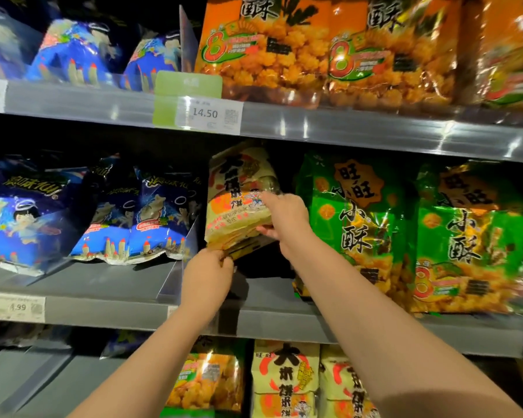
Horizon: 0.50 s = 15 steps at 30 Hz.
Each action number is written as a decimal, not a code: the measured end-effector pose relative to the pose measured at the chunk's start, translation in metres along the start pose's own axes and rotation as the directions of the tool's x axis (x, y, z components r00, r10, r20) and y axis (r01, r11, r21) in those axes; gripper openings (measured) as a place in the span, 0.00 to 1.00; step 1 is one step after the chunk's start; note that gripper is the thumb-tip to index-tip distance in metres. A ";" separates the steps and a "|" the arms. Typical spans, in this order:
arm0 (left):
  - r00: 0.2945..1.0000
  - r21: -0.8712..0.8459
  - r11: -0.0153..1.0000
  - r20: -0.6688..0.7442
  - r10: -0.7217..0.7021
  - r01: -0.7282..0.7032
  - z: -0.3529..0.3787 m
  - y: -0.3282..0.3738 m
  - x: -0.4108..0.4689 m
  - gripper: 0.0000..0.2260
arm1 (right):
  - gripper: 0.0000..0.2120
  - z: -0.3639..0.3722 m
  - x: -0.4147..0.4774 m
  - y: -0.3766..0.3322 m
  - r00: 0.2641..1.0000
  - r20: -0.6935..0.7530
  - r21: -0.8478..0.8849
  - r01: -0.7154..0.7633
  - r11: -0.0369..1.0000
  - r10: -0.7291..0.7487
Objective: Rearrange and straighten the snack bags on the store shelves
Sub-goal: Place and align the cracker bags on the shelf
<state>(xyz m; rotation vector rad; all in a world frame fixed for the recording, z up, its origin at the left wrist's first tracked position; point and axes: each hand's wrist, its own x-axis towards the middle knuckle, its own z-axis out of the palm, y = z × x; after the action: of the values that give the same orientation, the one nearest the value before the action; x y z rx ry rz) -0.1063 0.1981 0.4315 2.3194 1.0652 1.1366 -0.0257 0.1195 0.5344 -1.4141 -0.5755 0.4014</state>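
Observation:
A pale yellow rice-cracker bag (pixel 239 197) is tilted and lifted above the middle shelf (pixel 109 285), between the blue bags and the green bags. My left hand (pixel 209 273) pinches its bottom edge. My right hand (pixel 284 218) grips its right side, thumb across the front and fingers behind. Blue snack bags (pixel 127 218) lean on the middle shelf at the left. Green snack bags (pixel 354 224) stand upright at the right.
A clear plastic divider (pixel 181 267) stands just left of the held bag. Orange bags (pixel 314 49) and blue bags (pixel 82 52) fill the top shelf, with a 14.50 price tag (pixel 206 114) on its edge. More yellow bags (pixel 284 381) stand on the bottom shelf.

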 end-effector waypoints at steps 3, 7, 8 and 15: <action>0.999 -0.093 0.996 -0.037 -0.021 0.018 -0.009 0.010 -0.028 0.11 | 0.07 -0.020 -0.026 0.003 0.999 0.033 0.059 -0.025 0.998 0.023; 0.991 -0.239 0.967 -0.075 -0.110 0.089 -0.020 0.018 -0.078 0.09 | 0.11 -0.063 -0.067 0.015 0.993 0.112 0.181 -0.066 0.981 0.046; 0.991 -0.266 0.959 -0.068 -0.117 0.095 -0.021 0.020 -0.091 0.09 | 0.12 -0.077 -0.076 0.023 0.991 0.125 0.189 -0.071 0.979 0.047; 0.987 -0.346 0.925 0.097 -0.130 0.156 -0.002 0.052 -0.164 0.08 | 0.20 -0.178 -0.147 0.094 0.971 0.212 0.104 -0.135 0.985 0.111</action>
<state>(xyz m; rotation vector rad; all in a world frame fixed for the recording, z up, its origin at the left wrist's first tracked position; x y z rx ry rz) -0.1483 0.0408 0.3770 1.9549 0.9026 1.0776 -0.0304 -0.0973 0.4115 -1.3068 -0.6224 0.6769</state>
